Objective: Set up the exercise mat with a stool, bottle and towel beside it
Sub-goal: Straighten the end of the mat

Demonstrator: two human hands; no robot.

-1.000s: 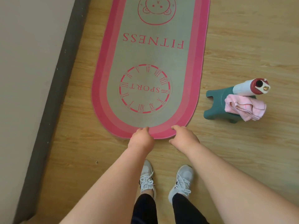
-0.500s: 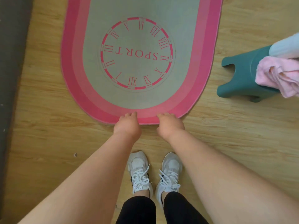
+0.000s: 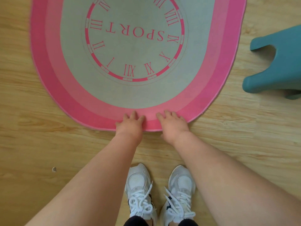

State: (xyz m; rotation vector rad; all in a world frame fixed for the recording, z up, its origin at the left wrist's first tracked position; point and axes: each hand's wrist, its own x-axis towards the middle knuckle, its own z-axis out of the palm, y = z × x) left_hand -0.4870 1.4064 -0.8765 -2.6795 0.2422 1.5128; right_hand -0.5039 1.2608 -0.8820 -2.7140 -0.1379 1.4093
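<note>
The pink-bordered grey exercise mat with a "SPORT" clock print lies flat on the wooden floor, its rounded near end in front of me. My left hand and my right hand rest side by side on the pink border at that end, fingers spread flat on top. Right of the mat stands the teal plastic stool, cut off by the frame edge. Neither the bottle nor the towel is in view.
My two white sneakers stand on the floor just behind the mat's end. A small speck lies on the boards at the left. A strip of bare floor separates mat and stool.
The view has dropped closer to the mat. Both hands went from curled at the mat's edge to fingers laid flat on its border. The bottle and towel slid out of frame.
</note>
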